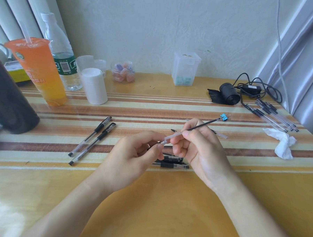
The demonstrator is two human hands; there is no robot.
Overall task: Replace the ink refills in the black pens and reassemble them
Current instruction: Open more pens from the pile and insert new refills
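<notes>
My right hand (196,144) pinches a thin ink refill (204,124) whose dark part points up and right; its lower, clear end (173,136) runs toward my left hand (135,153). The left thumb and forefinger pinch the small metal tip (162,142) at that lower end. Two assembled black pens (93,138) lie side by side to the left. Below and between my hands lie more black pens and parts (171,163), partly hidden. A clear pen barrel (222,135) lies just behind my right hand.
At the back left stand an orange drink cup (40,70), a water bottle (62,55) and a white roll (94,86). A blue binder clip (224,117), a crumpled tissue (283,145), a bunch of pens or refills (275,115) and a black cable roll (229,94) lie right.
</notes>
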